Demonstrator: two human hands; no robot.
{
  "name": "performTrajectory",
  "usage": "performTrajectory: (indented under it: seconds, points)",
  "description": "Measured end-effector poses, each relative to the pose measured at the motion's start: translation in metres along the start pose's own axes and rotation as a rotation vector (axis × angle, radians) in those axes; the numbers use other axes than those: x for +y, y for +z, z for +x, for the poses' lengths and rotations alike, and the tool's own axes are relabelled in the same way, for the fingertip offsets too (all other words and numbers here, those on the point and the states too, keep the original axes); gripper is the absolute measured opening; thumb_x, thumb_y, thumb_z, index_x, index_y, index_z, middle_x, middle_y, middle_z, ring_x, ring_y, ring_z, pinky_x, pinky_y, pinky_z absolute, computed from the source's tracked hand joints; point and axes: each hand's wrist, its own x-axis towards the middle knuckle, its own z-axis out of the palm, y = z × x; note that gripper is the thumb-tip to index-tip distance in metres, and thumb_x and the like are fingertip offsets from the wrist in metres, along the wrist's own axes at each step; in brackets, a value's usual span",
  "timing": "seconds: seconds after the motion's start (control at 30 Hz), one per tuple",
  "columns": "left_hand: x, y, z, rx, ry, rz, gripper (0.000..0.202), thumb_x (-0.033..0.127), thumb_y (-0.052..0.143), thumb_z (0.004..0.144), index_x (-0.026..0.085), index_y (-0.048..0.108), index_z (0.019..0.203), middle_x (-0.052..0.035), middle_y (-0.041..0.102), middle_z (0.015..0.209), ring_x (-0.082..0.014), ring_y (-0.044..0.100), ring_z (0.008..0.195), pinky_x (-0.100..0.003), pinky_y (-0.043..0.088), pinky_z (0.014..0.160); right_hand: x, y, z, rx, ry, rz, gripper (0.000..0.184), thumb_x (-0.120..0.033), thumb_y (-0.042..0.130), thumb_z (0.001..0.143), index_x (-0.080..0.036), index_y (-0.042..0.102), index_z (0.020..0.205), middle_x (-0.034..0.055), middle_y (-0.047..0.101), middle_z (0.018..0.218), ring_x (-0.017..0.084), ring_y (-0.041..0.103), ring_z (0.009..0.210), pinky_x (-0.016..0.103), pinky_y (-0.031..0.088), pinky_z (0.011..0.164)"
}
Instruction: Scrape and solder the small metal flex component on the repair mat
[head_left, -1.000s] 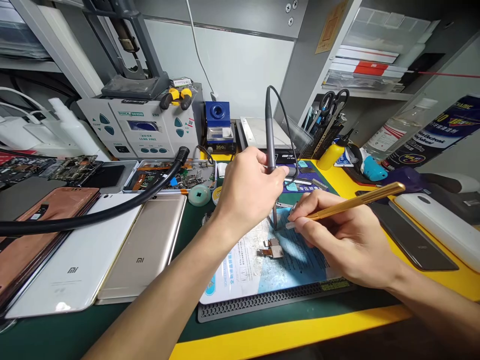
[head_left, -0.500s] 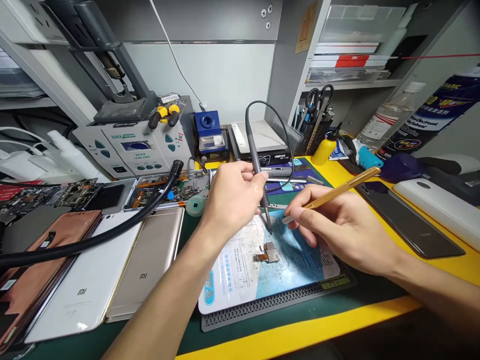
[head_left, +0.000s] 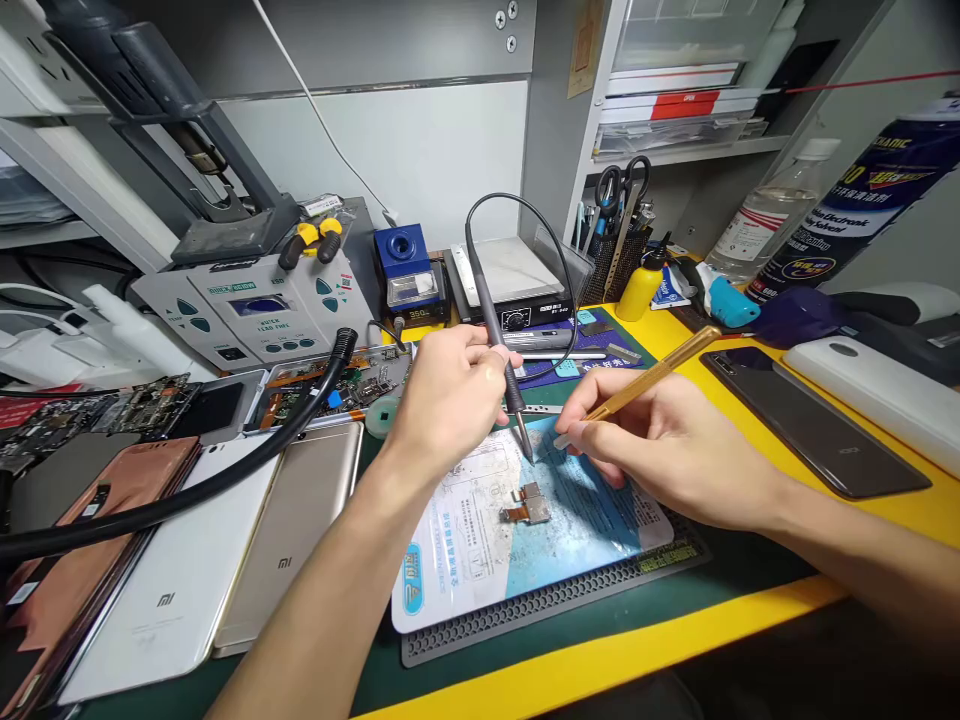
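Observation:
My left hand (head_left: 446,400) is shut on the dark grey handle of a soldering iron (head_left: 491,320), whose cord loops up and back. The iron's fine tip sits over the repair mat, just above a small metal module with a flat flex cable (head_left: 529,505). I cannot tell if the tip touches the mat. My right hand (head_left: 664,445) holds a slim gold pen-shaped tool (head_left: 652,375) like a pencil, its pale tip close to the iron's tip. The blue and white silicone repair mat (head_left: 592,540) lies beneath both hands.
Phone back covers (head_left: 285,540) lie left of the mat, below a black hose (head_left: 225,480) from a QUICK rework station (head_left: 255,310). A tray of phone parts (head_left: 337,390) sits behind them. A dark phone (head_left: 814,420) lies on the yellow bench at right.
My view has turned, so the bench slides left in the picture. The iron leans further over, its tip still near the metal module. Both hands keep their hold.

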Motion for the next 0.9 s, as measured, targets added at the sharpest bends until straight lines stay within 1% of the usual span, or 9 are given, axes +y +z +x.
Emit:
performTrajectory:
  seconds: [0.07, 0.2, 0.4, 0.6, 0.7, 0.83, 0.9]
  points:
    - [0.0, 0.0004, 0.0006, -0.004, -0.004, -0.006, 0.016, 0.018, 0.059, 0.09, 0.016, 0.061, 0.075, -0.007, 0.078, 0.096, -0.0053, 0.057, 0.047, -0.017, 0.047, 0.042, -0.0012, 0.0008, 0.0006, -0.005, -0.007, -0.005, 0.008, -0.02, 0.069, 0.082, -0.017, 0.063, 0.078, -0.005, 0.052, 0.055, 0.01, 0.048, 0.047, 0.02, 0.033, 0.043]
    - [0.0004, 0.0015, 0.0011, 0.005, -0.015, -0.016, 0.015, 0.016, 0.059, 0.089, 0.015, 0.062, 0.075, -0.0076, 0.079, 0.095, -0.0051, 0.055, 0.047, -0.017, 0.045, 0.041, -0.0031, 0.0027, 0.0006, -0.021, -0.033, -0.013, 0.008, -0.017, 0.068, 0.081, -0.017, 0.062, 0.077, -0.0054, 0.053, 0.056, 0.009, 0.048, 0.048, 0.019, 0.035, 0.043]
    - [-0.0013, -0.0002, 0.0007, 0.001, -0.038, -0.034, 0.009, 0.016, 0.059, 0.087, 0.014, 0.066, 0.082, -0.0077, 0.078, 0.098, -0.0043, 0.051, 0.045, -0.017, 0.042, 0.038, -0.0026, 0.0038, -0.0033, -0.025, -0.095, -0.019, 0.008, -0.012, 0.066, 0.083, -0.017, 0.061, 0.078, -0.0095, 0.047, 0.053, 0.005, 0.037, 0.044, 0.017, 0.027, 0.038]
    - [-0.0045, -0.0013, 0.002, -0.003, -0.039, -0.058, 0.007, 0.015, 0.06, 0.084, 0.014, 0.066, 0.082, -0.0069, 0.077, 0.096, -0.0055, 0.05, 0.047, -0.017, 0.041, 0.038, -0.0021, 0.0029, -0.0037, -0.027, -0.095, -0.028, 0.009, -0.01, 0.064, 0.082, -0.016, 0.062, 0.078, -0.0082, 0.05, 0.055, 0.005, 0.039, 0.046, 0.017, 0.029, 0.04]
    - [-0.0052, -0.0007, 0.0027, -0.006, -0.038, -0.071, 0.007, 0.016, 0.06, 0.084, 0.014, 0.067, 0.081, -0.0056, 0.075, 0.088, -0.0062, 0.05, 0.048, -0.017, 0.041, 0.038, -0.0017, 0.0035, -0.0034, -0.024, -0.101, -0.027, 0.008, -0.01, 0.064, 0.083, -0.016, 0.062, 0.078, -0.0078, 0.051, 0.055, 0.006, 0.04, 0.047, 0.017, 0.03, 0.04]
    - [-0.0046, 0.0003, 0.0036, 0.009, -0.053, -0.078, 0.011, 0.014, 0.058, 0.084, 0.014, 0.067, 0.079, -0.001, 0.064, 0.067, -0.0076, 0.049, 0.047, -0.016, 0.04, 0.038, -0.0019, 0.0041, -0.0022, -0.032, -0.109, -0.062, 0.008, -0.011, 0.064, 0.083, -0.016, 0.063, 0.077, -0.0074, 0.051, 0.057, 0.005, 0.04, 0.048, 0.017, 0.03, 0.042]
    - [-0.0041, 0.0007, 0.0038, 0.017, -0.058, -0.081, 0.012, 0.013, 0.057, 0.085, 0.014, 0.067, 0.079, 0.0006, 0.06, 0.063, -0.0078, 0.048, 0.047, -0.016, 0.04, 0.038, -0.002, 0.0039, -0.0016, -0.028, -0.109, -0.053, 0.007, -0.012, 0.064, 0.083, -0.016, 0.063, 0.078, -0.0076, 0.051, 0.056, 0.005, 0.041, 0.048, 0.017, 0.031, 0.042]
